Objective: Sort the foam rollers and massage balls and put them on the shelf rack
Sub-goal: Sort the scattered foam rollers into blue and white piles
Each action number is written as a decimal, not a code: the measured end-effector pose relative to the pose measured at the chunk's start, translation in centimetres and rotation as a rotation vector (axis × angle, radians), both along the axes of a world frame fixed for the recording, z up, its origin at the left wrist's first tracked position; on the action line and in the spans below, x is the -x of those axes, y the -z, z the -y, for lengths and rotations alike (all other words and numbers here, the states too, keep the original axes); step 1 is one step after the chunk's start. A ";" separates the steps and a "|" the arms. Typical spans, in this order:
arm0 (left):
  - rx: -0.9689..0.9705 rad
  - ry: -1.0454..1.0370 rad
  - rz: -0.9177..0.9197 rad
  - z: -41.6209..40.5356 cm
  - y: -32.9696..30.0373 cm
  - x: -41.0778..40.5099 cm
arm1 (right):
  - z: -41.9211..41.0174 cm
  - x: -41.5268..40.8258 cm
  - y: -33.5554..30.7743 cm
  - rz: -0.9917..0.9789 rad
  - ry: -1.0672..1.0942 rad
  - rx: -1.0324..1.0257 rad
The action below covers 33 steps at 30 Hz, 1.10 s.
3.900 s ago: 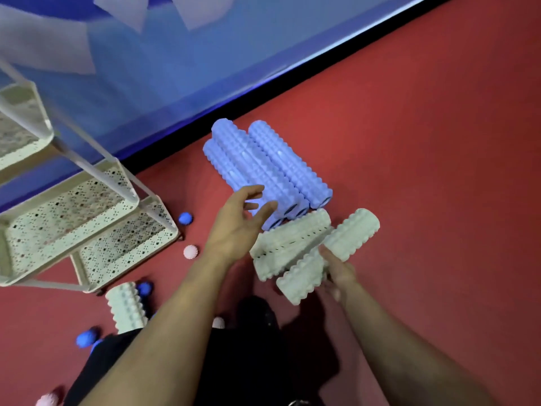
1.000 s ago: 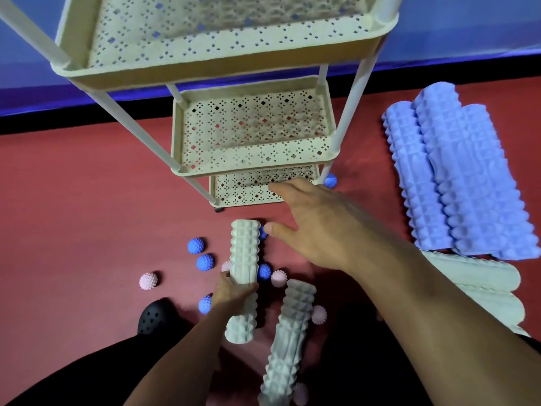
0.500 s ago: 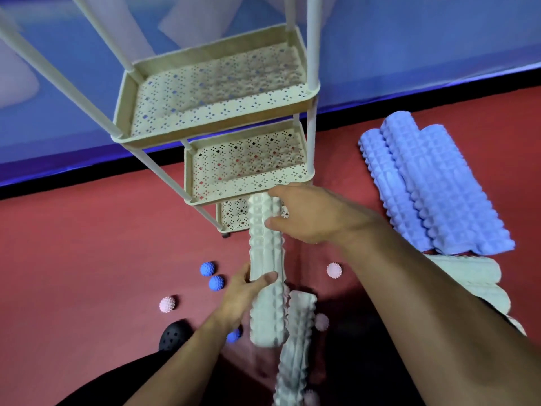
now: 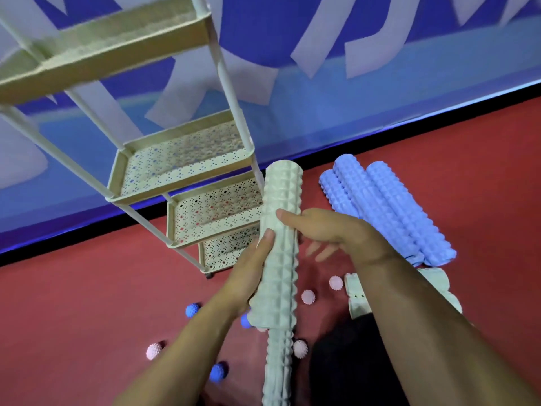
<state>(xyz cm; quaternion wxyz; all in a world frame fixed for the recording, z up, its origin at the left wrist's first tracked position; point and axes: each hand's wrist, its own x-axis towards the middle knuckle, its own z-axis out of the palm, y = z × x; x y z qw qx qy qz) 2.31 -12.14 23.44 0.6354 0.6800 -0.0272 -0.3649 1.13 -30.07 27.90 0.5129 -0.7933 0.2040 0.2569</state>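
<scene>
Both hands hold 1 cream foam roller (image 4: 280, 247) upright in the air, just at 3 o'clock of the shelf rack (image 4: 181, 159). The left hand (image 4: 248, 276) grasps its lower half, thumb up the side; the right hand (image 4: 330, 232) wraps its middle, fingers curled behind. A 2nd cream roller (image 4: 278, 370) lies on the red floor (image 4: 87, 303) at 6 o'clock. 3 blue rollers (image 4: 386, 212) lie at 3 o'clock. Spiky massage balls (image 4: 308, 296), pink and blue, are scattered below.

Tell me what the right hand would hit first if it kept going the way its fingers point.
The right hand points left and already grips the white foam roller, so the roller comes first. Past it, probably the shelf rack; depth is unclear.
</scene>
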 end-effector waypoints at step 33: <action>-0.381 0.220 0.764 19.9 0.2 1.9 | 21.0 13.6 20.5 -0.057 -0.054 0.699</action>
